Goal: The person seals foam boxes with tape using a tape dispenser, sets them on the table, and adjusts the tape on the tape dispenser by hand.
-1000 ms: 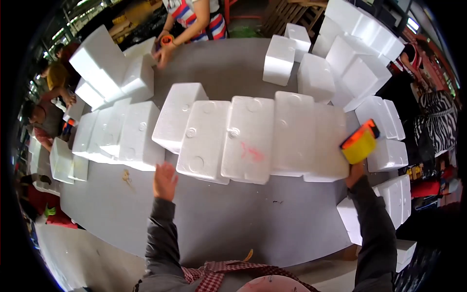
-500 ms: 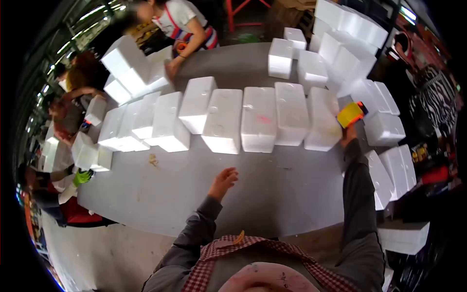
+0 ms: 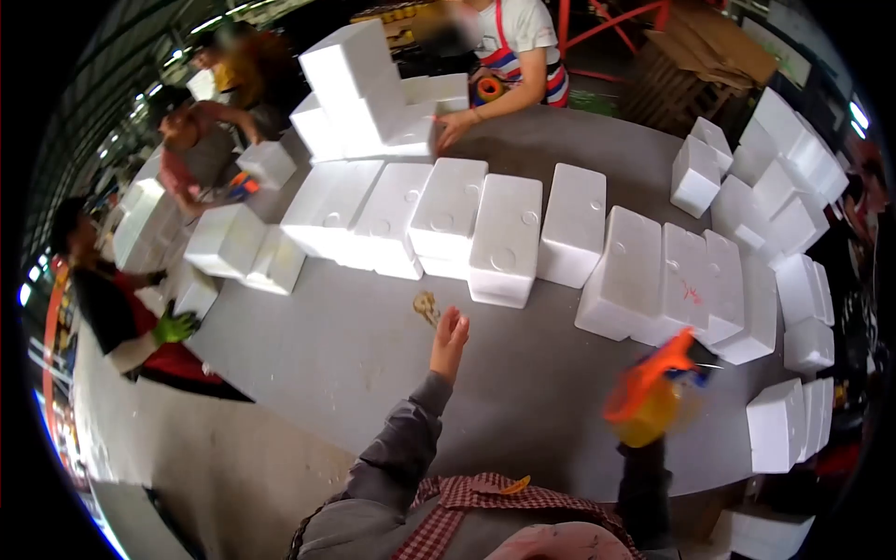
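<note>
My right hand is shut on a tape dispenser [image 3: 653,387], orange with a roll of yellow tape, blurred by motion. The hand itself is mostly hidden behind it, low over the grey table [image 3: 541,373]. Just beyond stands a white foam box [image 3: 683,280] with red marking on top, pressed against its neighbours. My left hand [image 3: 450,345] is held above the table with fingers extended and nothing in them. A foam box [image 3: 505,238] stands a little past it, and a brown scuffed mark [image 3: 426,306] lies close by on the tabletop.
More foam boxes [image 3: 350,89] are stacked at the back left and others [image 3: 784,177] at the right. A co-worker's hand [image 3: 456,129] touches boxes across the table. At the left edge, another person wears a green glove [image 3: 175,325]; a third works behind.
My view has swung left. My right hand has brought the tape dispenser from beside the right end of the row back towards my body. My left hand stays raised over the table.
</note>
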{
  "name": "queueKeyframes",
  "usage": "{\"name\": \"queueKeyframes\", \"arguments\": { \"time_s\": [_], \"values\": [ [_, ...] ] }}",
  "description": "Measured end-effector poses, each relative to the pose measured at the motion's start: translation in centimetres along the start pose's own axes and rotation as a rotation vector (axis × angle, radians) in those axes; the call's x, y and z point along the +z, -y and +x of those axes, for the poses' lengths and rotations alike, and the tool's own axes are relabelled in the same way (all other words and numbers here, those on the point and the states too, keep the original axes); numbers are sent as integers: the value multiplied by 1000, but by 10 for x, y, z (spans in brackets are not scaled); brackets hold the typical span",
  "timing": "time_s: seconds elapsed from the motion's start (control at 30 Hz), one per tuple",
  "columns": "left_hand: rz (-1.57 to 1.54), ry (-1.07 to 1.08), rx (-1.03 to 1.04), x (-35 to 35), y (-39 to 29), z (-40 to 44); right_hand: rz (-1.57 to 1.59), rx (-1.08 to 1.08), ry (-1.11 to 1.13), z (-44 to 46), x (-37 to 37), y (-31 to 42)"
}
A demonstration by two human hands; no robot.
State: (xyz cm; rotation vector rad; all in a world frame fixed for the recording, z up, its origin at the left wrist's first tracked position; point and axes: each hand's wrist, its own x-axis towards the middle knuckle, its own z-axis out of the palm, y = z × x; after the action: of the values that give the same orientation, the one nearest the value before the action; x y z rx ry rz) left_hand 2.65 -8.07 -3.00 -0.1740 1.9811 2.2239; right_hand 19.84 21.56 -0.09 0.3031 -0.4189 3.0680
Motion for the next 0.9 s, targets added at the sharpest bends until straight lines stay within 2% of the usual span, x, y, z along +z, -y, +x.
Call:
{"name": "queueKeyframes", "arguments": {
  "time_s": [0.03,0.07,0.1,0.13,0.17,0.2,0.23,0.27,0.3,0.33,0.4,0.47,0.6,0.7,0.77,0.8,0.83,0.9],
  "values": [
    [-63,74,-88,-7,1,27,-139,-34,-83,29,19,-40],
    [-71,109,-90,-7,-10,44,-275,-69,-170,54,33,-66],
    [-129,169,-169,-3,-28,56,42,-7,-241,75,14,-83],
    [-191,222,-242,-2,-41,68,216,30,-222,104,0,-96],
    [-100,313,-211,-1,-38,80,390,70,-211,132,-14,-110],
    [-10,402,-171,0,-36,92,430,81,-131,160,-16,-123],
    [76,487,-124,1,-34,105,-45,-82,-214,167,-60,-123],
    [-11,486,-252,6,-44,109,-535,-191,-379,175,-104,-124],
    [-96,472,-380,11,-54,112,-839,-290,-389,175,-137,-122],
    [-135,445,-471,13,-57,115,-1111,-306,-393,173,-131,-126],
    [-141,367,-499,20,-40,115,-1673,-359,-446,169,-120,-134],
    [-147,407,-494,12,-38,115,-1585,-335,-483,152,-106,-135],
    [-75,537,-492,-25,-25,61,-1929,-391,-602,85,-48,-166],
    [3,586,-582,-52,-4,-9,-2240,-436,-697,25,12,-191],
    [49,654,-641,-58,16,-68,-2272,-435,-739,-12,46,-196],
    [4,531,-756,-56,20,-111,-2186,-402,-737,-26,55,-193],
    [-28,413,-870,-55,16,-147,-2054,-368,-740,-39,62,-189],
    [-46,522,-882,-53,1,-181,-1585,-310,-734,-55,67,-177]
  ]
}}
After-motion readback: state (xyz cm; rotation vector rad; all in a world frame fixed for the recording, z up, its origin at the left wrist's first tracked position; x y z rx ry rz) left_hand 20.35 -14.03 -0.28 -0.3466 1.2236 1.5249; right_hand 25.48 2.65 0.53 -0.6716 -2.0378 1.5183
